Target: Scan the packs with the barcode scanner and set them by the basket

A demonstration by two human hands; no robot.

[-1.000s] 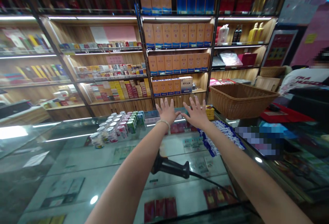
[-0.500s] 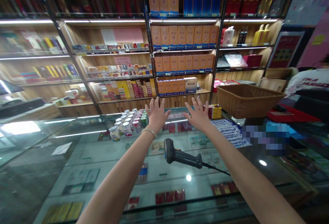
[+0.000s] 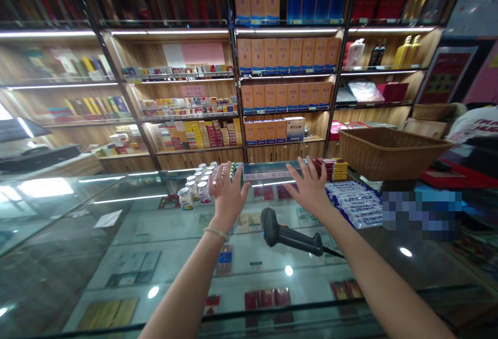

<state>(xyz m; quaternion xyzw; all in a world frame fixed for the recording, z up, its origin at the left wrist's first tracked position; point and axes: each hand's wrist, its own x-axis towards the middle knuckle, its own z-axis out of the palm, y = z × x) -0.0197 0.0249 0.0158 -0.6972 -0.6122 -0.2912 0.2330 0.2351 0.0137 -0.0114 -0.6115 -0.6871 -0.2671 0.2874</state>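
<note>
From where I stand, neither hand has anything in its grasp: the left hand (image 3: 227, 199) is open, palm down with its fingers spread, near the jars (image 3: 185, 199), and the right hand (image 3: 310, 189) is just as open, its fingers splayed beside the stacked packs (image 3: 337, 169). The hands are apart, with a stretch of the glass counter (image 3: 175, 256) between them; whether either one touches the glass I cannot tell. The scanner (image 3: 295, 240) lies on the counter nearer the person than both hands, untouched, its head towards the left and its cable (image 3: 333, 252) running off under the right forearm. As for how far things are along, the jars stand upright in close rows, partly hidden by the left hand, the packs are piled, and the white-and-blue packets (image 3: 358, 205) lie side by side beyond the right wrist, near the basket (image 3: 392, 156). These goods look set out already, to my eye, and nothing is lifted or being scanned. I would judge that no handling is under way, and how much is left to do the view does not show
</note>
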